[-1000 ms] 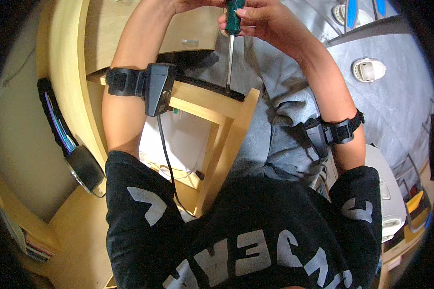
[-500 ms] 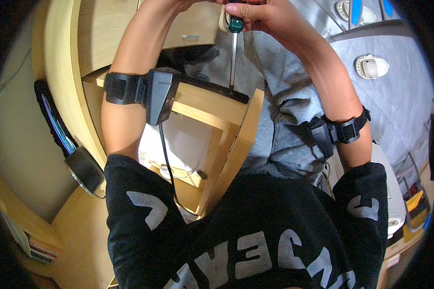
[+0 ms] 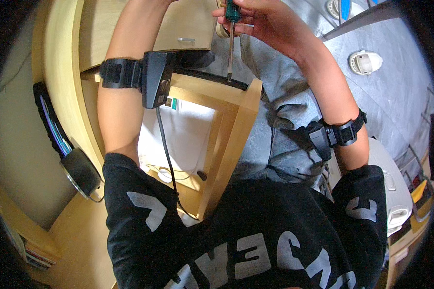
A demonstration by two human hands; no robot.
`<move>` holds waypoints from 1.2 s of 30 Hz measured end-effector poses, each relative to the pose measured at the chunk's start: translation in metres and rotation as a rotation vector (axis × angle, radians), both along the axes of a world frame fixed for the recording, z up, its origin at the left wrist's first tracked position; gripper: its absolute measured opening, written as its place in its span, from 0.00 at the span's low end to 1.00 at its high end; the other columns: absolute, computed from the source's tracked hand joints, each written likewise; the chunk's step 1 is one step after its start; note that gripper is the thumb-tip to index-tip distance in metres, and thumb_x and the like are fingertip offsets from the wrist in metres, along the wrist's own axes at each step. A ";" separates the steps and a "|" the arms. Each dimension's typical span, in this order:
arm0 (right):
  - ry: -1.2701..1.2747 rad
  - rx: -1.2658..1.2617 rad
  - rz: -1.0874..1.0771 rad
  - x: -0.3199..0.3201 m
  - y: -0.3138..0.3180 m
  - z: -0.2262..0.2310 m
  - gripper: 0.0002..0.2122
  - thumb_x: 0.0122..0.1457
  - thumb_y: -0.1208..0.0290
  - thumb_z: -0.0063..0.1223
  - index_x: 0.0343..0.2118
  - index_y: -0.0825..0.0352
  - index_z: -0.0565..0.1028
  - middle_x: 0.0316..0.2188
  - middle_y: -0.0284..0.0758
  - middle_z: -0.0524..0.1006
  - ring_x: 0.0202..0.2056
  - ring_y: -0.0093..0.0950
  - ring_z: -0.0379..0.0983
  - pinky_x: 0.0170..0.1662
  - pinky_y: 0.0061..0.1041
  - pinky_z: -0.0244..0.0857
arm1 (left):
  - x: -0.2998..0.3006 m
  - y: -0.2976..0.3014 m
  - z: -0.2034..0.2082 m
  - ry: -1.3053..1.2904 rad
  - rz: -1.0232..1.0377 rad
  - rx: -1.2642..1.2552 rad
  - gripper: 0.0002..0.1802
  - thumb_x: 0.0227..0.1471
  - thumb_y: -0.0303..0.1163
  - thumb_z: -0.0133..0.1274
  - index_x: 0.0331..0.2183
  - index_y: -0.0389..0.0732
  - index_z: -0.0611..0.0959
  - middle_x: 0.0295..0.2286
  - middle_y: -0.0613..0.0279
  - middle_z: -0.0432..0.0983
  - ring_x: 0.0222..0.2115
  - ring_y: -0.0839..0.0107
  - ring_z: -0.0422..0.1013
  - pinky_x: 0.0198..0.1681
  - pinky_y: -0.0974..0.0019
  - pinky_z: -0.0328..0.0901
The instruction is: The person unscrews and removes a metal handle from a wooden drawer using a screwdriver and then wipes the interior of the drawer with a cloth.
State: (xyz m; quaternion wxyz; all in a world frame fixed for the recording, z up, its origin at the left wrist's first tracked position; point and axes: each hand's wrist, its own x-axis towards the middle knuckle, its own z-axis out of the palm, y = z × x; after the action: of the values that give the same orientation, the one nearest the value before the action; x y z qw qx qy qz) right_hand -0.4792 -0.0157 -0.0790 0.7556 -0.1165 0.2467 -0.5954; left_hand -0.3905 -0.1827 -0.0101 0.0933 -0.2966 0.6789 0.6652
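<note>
My right hand (image 3: 273, 30) is closed on a screwdriver (image 3: 233, 13) with a dark green handle, part of which the top edge cuts off. Its metal shaft points down toward me, and the tip is over or against the dark strip along the drawer's far edge; I cannot tell whether they touch. Behind my fingers shows part of a round, beige-rimmed thing (image 3: 221, 30). My left forearm reaches up past the top edge, so that hand is out of the picture. Below lies a pulled-out wooden drawer (image 3: 246, 130) holding white sheets (image 3: 193, 130).
A black cable (image 3: 165, 144) hangs from the black device on my left forearm across the drawer. At far left stands a dark box-shaped thing (image 3: 80, 172) by the wooden panel. A wooden cabinet front with a handle (image 3: 186, 39) is ahead. A white object (image 3: 365, 62) lies on the grey floor.
Both arms have shifted up and slightly left in the picture, and the left hand has left the view. The screwdriver has moved up too, still in my right hand, whose lower fingers now look looser.
</note>
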 end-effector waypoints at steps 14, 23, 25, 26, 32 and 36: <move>0.190 -0.020 -0.062 0.001 0.007 -0.001 0.08 0.57 0.72 0.53 0.34 0.73 0.75 0.29 0.35 0.76 0.33 0.25 0.74 0.41 0.23 0.69 | -0.005 -0.007 -0.011 0.025 0.003 0.314 0.19 0.53 0.23 0.46 0.48 0.31 0.73 0.27 0.67 0.72 0.27 0.77 0.69 0.33 0.76 0.65; 0.075 -0.012 0.020 0.003 0.005 0.027 0.12 0.58 0.71 0.52 0.38 0.76 0.74 0.36 0.39 0.77 0.37 0.27 0.74 0.45 0.24 0.68 | 0.014 -0.001 0.005 0.071 -0.007 0.209 0.18 0.53 0.23 0.50 0.47 0.30 0.73 0.33 0.61 0.74 0.30 0.77 0.70 0.33 0.74 0.66; 0.257 -0.070 0.051 -0.004 -0.004 0.009 0.12 0.56 0.69 0.54 0.37 0.73 0.74 0.34 0.35 0.77 0.33 0.22 0.72 0.41 0.20 0.65 | 0.007 -0.003 0.004 0.034 -0.014 0.161 0.18 0.52 0.25 0.53 0.45 0.30 0.75 0.31 0.61 0.75 0.28 0.79 0.69 0.31 0.75 0.66; 0.352 -0.088 0.051 -0.011 -0.007 -0.001 0.12 0.56 0.68 0.55 0.37 0.72 0.75 0.33 0.33 0.77 0.31 0.19 0.70 0.38 0.18 0.64 | -0.004 -0.005 0.001 0.000 -0.046 0.084 0.17 0.51 0.27 0.55 0.43 0.30 0.76 0.30 0.62 0.75 0.27 0.79 0.69 0.30 0.75 0.65; 0.539 -0.041 0.085 -0.008 -0.015 0.004 0.10 0.52 0.66 0.60 0.32 0.67 0.76 0.24 0.25 0.73 0.27 0.15 0.66 0.31 0.15 0.59 | 0.005 0.003 0.009 -0.153 -0.029 -0.268 0.15 0.47 0.35 0.61 0.33 0.32 0.83 0.24 0.64 0.76 0.23 0.80 0.68 0.26 0.77 0.63; 0.589 -0.075 0.089 -0.008 -0.019 0.009 0.09 0.52 0.67 0.61 0.31 0.67 0.76 0.24 0.25 0.73 0.26 0.15 0.66 0.31 0.15 0.59 | 0.007 0.005 0.011 -0.104 -0.053 -0.247 0.15 0.48 0.36 0.59 0.33 0.32 0.83 0.25 0.64 0.77 0.25 0.80 0.69 0.27 0.77 0.63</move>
State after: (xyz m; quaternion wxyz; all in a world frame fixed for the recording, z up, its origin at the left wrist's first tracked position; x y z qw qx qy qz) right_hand -0.4875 -0.0346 -0.0702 0.6722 -0.3228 0.4277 -0.5109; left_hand -0.3838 -0.1777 0.0009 0.1088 -0.3219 0.7574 0.5576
